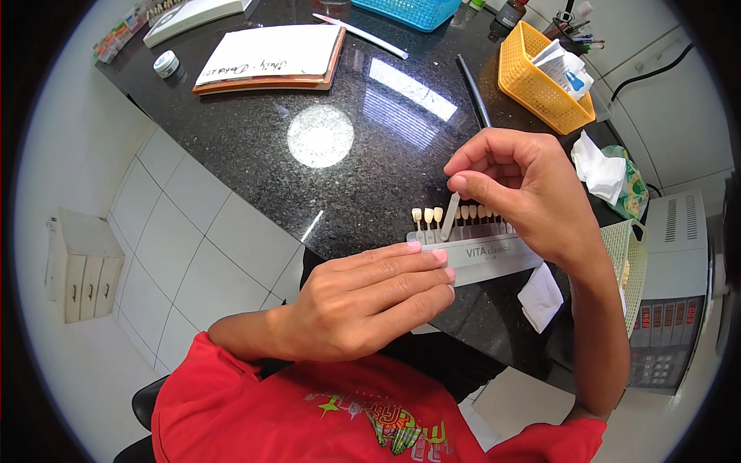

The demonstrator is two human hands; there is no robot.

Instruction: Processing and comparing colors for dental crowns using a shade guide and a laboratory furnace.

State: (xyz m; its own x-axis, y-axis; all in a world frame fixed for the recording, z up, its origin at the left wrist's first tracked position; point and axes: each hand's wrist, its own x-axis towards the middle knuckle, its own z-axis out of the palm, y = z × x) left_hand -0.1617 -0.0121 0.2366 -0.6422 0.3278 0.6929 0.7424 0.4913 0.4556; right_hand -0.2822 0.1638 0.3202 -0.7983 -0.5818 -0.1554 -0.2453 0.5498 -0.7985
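Figure: head view of a dental shade guide [482, 255] lying on a black speckled bench [255, 147], close to its near edge. My left hand [363, 301] rests flat across the left part of the guide's grey holder bar, fingers extended and closed together, gripping nothing; I judge that this pressure keeps the holder from sliding or tipping while a tab is worked. My right hand [525, 193] hovers above the row of tooth-coloured tabs, its grip closed to a fine pinch of thumb and forefinger on the top of one shade tab [450, 216], which leans a little out of line with its neighbours and is still close to the holder; whether its lower end is seated in the bar I cannot tell. The pinch at the tab's very end seems chosen to leave the adjoining tabs undisturbed. Three pale tabs stand free to the left of the pinched one; the rest run rightward behind my right hand. Containers: an orange plastic basket [532, 89] at the far right holds paper packets; a blue basket [409, 11] at the far edge shows no contents from here; a pale mesh basket [629, 262] sits by my right forearm, contents unclear. A crumpled white tissue [598, 170] lies between the baskets, and a notebook [270, 58] and small white jar [166, 63] lie well apart at the far left.
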